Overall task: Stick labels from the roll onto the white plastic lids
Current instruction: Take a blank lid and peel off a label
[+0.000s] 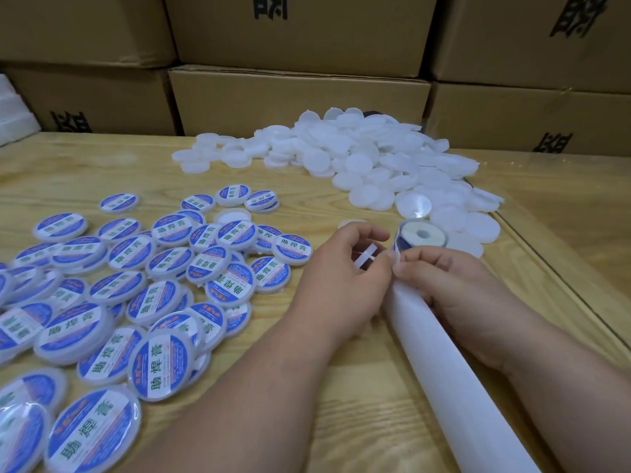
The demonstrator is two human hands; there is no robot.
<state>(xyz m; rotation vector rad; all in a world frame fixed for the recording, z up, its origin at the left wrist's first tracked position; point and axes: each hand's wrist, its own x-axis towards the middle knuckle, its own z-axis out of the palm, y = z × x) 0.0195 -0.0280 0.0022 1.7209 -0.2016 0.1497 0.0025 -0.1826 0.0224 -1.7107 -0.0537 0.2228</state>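
While our left hand (341, 268) pinches a bare lid (366, 257) by its rim, tilted on edge just above the table (307, 387), our right hand (454, 285) meets it, thumb and forefinger nipping something small at the strip's end, likely a label; we cannot tell for sure. Both hands are together, fingertips touching. We judge the lid light, stiff and a little slick, so the rim is the place to hold it, leaving the flat face free. A label will be thin, floppy and tacky, best taken by one corner so it does not fold on itself.

Just beyond the right hand lies the roll (421, 235), flat on the table, and from the fingers the white backing strip (454, 387) trails back toward us under the right wrist. Left of us lie the labelled lids (136, 302), overlapping; farther off, the heap of bare lids (375, 158). Cardboard boxes (297, 97) are stacked behind the table.
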